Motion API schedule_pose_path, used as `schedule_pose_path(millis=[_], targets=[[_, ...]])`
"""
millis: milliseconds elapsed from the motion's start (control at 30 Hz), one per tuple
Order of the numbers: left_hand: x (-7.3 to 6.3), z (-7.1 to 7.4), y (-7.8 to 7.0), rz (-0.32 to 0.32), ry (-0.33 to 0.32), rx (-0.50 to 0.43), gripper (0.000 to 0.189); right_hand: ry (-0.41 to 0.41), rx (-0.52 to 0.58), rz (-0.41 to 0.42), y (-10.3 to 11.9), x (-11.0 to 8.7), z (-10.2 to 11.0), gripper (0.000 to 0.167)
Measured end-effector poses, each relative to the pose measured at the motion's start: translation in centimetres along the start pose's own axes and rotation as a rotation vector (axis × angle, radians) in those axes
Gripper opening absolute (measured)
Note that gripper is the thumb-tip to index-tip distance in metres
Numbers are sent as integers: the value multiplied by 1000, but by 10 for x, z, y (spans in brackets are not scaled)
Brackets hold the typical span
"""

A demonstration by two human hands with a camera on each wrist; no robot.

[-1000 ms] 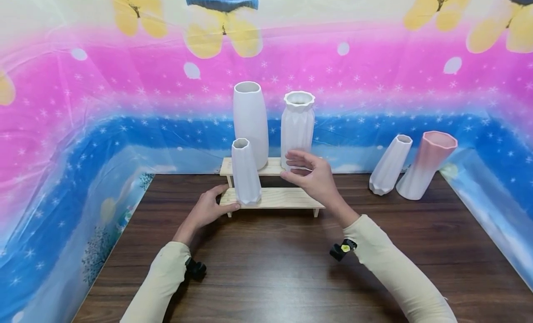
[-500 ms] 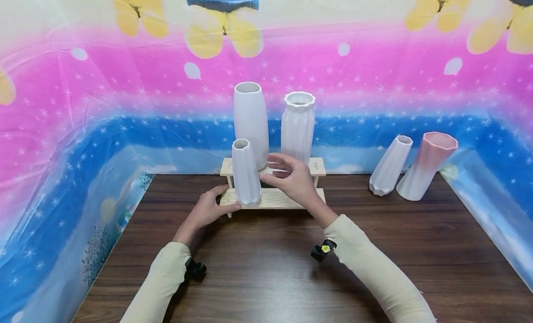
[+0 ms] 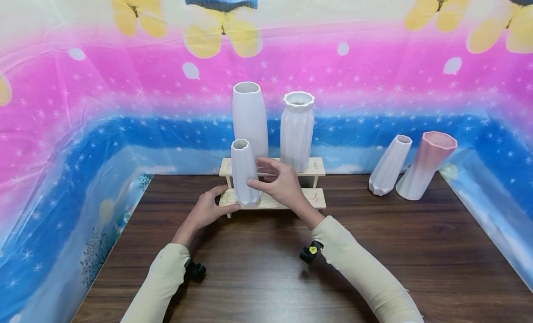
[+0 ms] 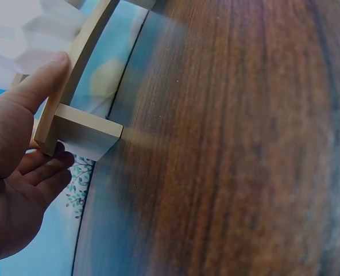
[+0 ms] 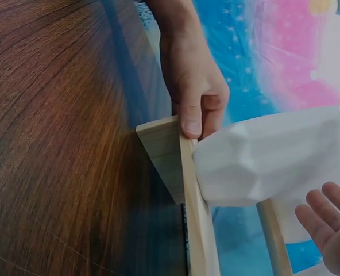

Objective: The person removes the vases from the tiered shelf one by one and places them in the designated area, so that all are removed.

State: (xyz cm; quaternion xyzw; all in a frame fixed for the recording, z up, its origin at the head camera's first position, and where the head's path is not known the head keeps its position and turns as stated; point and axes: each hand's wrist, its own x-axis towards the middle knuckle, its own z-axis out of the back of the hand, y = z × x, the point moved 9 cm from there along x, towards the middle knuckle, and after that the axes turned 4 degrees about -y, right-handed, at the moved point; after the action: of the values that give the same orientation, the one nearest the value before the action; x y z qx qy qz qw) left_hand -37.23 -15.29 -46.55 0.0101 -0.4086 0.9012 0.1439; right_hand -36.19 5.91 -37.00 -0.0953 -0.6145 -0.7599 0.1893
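Half open in the head view, the right hand (image 3: 281,182) curves beside the small white vase (image 3: 241,169), upright on the lower shelf of the wooden stand (image 3: 314,199); the left hand (image 3: 206,208) grips the stand's left end. Left wrist view: its thumb lies atop the stand, fingers round the end. Right wrist view: right fingers clear of the vase; thumb contact, I cannot tell.

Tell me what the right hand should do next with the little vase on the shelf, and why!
I think the right hand should gently close round the small white vase: its thumb is by the vase, but its fingers aren't wrapped round it. The left hand grips the wooden stand, which may help steady it.
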Motion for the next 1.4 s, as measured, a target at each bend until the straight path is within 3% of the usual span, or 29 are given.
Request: schedule_pose_path(millis=[633,1200,1400], targets=[[-1,0,0,3,2,5,90,10,-83,32,-1,4,-21,65],[0,0,1,21,8,18,92,7,-171,-6,2,5,-24,66],[1,-1,0,20,5,16,92,-21,-198,18,4,3,-22,68]])
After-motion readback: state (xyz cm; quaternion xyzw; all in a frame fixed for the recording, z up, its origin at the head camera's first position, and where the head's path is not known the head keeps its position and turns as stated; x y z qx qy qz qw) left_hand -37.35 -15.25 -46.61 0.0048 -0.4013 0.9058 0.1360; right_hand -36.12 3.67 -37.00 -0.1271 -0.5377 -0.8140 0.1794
